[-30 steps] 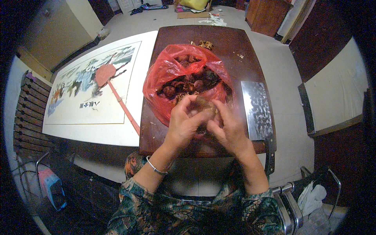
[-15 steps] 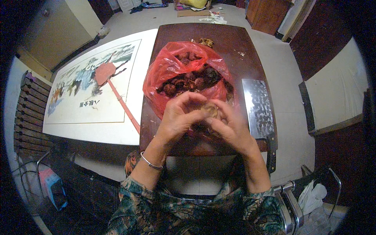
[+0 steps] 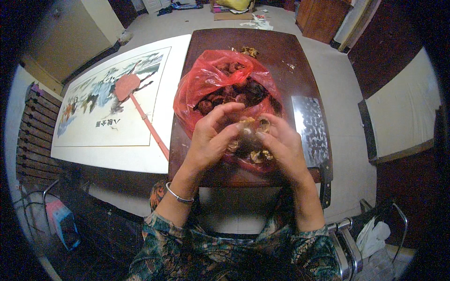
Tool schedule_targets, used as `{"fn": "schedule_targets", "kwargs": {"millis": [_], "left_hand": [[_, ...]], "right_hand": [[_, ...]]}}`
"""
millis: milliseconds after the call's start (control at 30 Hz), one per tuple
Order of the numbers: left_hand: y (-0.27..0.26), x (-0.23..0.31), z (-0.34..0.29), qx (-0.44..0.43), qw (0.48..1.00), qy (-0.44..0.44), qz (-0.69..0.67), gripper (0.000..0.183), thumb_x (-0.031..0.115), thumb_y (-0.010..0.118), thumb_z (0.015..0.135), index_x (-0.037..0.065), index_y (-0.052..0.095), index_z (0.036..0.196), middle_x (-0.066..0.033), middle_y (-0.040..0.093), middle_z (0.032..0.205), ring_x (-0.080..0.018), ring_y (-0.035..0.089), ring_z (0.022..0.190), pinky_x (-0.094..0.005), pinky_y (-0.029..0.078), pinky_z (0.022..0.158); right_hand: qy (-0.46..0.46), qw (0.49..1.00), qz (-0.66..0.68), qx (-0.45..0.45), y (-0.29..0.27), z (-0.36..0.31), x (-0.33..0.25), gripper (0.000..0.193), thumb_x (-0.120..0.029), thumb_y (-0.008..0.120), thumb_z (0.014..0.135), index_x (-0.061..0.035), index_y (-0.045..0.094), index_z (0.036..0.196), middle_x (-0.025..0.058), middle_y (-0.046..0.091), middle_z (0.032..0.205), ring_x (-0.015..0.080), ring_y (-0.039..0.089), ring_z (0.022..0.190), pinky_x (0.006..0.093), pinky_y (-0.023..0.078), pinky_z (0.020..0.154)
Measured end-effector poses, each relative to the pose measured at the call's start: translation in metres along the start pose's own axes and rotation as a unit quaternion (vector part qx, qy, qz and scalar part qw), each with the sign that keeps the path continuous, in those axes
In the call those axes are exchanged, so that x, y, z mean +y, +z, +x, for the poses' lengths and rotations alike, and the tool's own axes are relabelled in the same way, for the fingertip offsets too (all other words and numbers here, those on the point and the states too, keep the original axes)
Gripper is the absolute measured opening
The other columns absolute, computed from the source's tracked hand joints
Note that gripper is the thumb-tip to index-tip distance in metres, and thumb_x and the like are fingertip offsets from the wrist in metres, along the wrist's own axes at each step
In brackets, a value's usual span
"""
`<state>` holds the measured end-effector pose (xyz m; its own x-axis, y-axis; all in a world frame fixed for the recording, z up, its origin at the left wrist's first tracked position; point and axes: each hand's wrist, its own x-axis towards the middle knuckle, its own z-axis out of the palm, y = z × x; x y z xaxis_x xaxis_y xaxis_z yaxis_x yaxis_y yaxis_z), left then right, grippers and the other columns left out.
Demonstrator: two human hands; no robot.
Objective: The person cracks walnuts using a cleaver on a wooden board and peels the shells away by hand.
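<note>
A red plastic bag (image 3: 190, 91) lies open on the dark brown table, full of dark, round, wrinkled pieces (image 3: 206, 106) that look like dried fruits or nuts. Over its near side, my left hand (image 3: 211, 140) pinches a small yellowish piece (image 3: 246, 121) between thumb and fingers. A hand's width away, my right hand (image 3: 285, 145) has a curved pale-brown shell piece (image 3: 264, 124) at its thumb and fingertips. Below and between the hands, broken shells (image 3: 257, 156) lie on the red plastic. Motion blurs the fingertips, so the small pieces' exact kind is unclear.
A large cleaver (image 3: 309, 126) lies along the table's right edge, its black handle (image 3: 325, 187) beyond the near edge. To the left, a red fly swatter (image 3: 140, 110) rests on a white table (image 3: 93, 156) with a horse picture. More shells (image 3: 249, 51) sit behind the bag.
My hands have moved apart from each other, and the piece they held together now appears as separate parts, one at each hand. Shells below have come into view.
</note>
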<state>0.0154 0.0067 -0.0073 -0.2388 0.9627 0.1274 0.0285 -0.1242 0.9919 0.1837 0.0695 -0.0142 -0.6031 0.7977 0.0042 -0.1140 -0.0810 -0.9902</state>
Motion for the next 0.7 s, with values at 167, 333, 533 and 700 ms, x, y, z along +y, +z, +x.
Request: {"fn": "schedule_targets", "kwargs": {"millis": [167,333,533,700], "left_hand": [[-0.001,0.004,0.003,0.005,0.996,-0.057,-0.071,0.03,0.002,0.054,0.086,-0.002,0.053,0.116,-0.0093,0.062,0.104,-0.0111,0.059,0.091,-0.0233,0.048,0.081],[-0.002,-0.001,0.003,-0.014,0.965,-0.103,-0.242,0.029,0.002,0.052,0.087,-0.002,0.052,0.116,-0.0135,0.062,0.103,-0.0186,0.062,0.087,-0.0281,0.052,0.076],[-0.005,-0.006,0.0,-0.006,0.947,-0.109,-0.304,0.029,0.001,0.047,0.088,-0.004,0.049,0.116,-0.0171,0.061,0.104,-0.0247,0.064,0.084,-0.0324,0.055,0.072],[-0.004,-0.006,0.0,-0.022,0.944,-0.116,-0.307,0.031,0.001,0.045,0.088,-0.005,0.047,0.118,-0.018,0.06,0.102,-0.0248,0.064,0.084,-0.0338,0.056,0.074]], "right_hand": [[0.009,1.0,0.004,-0.005,-0.001,0.002,0.002,0.043,-0.008,0.058,0.087,0.0054,0.041,0.125,0.0086,0.064,0.093,0.0098,0.059,0.082,0.023,0.048,0.071],[-0.005,0.998,-0.055,-0.019,-0.004,0.003,0.011,0.042,-0.008,0.055,0.088,0.004,0.042,0.126,0.0077,0.063,0.095,0.0094,0.058,0.081,0.0225,0.047,0.07],[0.029,1.0,0.008,-0.007,0.001,-0.001,-0.008,0.039,-0.008,0.051,0.09,0.0026,0.043,0.126,0.0055,0.059,0.09,0.0079,0.055,0.077,0.0206,0.044,0.065],[0.038,0.998,0.038,-0.025,0.002,-0.003,-0.015,0.039,-0.014,0.051,0.09,0.005,0.048,0.124,0.0011,0.053,0.076,0.0073,0.048,0.068,0.0191,0.039,0.06]]}}
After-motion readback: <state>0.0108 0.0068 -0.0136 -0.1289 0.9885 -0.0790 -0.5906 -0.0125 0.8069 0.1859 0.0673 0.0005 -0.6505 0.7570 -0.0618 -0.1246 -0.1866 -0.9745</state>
